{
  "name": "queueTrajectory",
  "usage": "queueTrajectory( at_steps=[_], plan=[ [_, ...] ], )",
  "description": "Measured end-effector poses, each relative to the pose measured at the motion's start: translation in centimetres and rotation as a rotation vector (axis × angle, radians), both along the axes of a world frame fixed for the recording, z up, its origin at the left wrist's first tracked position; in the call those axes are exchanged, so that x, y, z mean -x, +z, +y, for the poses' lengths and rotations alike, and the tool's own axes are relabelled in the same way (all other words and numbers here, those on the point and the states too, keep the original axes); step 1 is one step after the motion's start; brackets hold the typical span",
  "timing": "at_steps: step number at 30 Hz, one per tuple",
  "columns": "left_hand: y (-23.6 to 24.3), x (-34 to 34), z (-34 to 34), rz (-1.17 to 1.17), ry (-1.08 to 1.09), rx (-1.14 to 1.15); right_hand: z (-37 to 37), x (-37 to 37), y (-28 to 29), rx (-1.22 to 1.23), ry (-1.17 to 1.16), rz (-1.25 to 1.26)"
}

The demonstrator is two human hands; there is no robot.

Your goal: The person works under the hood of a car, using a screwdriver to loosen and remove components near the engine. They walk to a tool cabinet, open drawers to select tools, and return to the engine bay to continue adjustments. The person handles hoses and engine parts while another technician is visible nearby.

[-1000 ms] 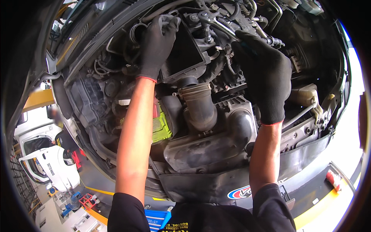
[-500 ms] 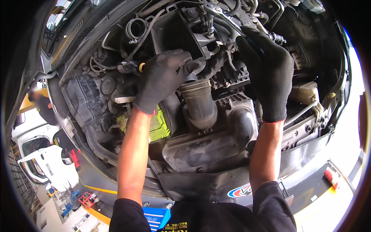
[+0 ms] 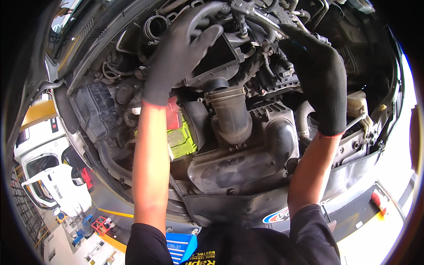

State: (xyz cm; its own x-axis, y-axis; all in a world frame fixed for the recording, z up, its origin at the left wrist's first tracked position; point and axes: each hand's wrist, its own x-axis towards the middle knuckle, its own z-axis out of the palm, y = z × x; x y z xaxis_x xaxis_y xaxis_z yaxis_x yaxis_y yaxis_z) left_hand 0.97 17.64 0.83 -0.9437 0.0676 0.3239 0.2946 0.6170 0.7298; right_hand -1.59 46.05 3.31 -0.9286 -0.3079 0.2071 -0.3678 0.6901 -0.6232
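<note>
Both my hands wear dark gloves over an open engine bay. My right hand (image 3: 320, 75) is closed round the handle of a ratchet wrench (image 3: 269, 23). The wrench head sits at the top middle, above an upright socket extension (image 3: 243, 27). My left hand (image 3: 179, 55) is open, thumb and fingers apart, its fingertips close to the left side of the wrench head. Whether they touch it I cannot tell. Below that hand lies an open black rectangular box (image 3: 216, 57). A dusty intake duct (image 3: 232, 115) stands nearer, its short black neck showing at the top.
The battery (image 3: 181, 141) has a yellow-green label, with a red cover (image 3: 174, 114) beside it. A broad plastic housing (image 3: 234, 170) spans the front of the bay. A pale reservoir (image 3: 353, 106) sits at the right. Outside, a blue tool chest (image 3: 181, 247) and white vehicle (image 3: 57, 176) show.
My left hand has left the rim of the black box, moved up and away and opened toward the wrench head. My right hand has shifted slightly right with the wrench handle.
</note>
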Motion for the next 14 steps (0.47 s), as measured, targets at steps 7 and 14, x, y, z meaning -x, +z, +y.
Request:
queueTrajectory(
  at_steps=[7,14],
  plan=[
    [-0.4,5.5,1.0,0.172,-0.070,0.222,-3.6,-3.1,1.1,-0.020,0.000,0.043],
    [-3.0,6.6,2.3,0.332,-0.002,0.435,-6.0,-4.8,-0.5,0.013,-0.122,0.108]
  ],
)
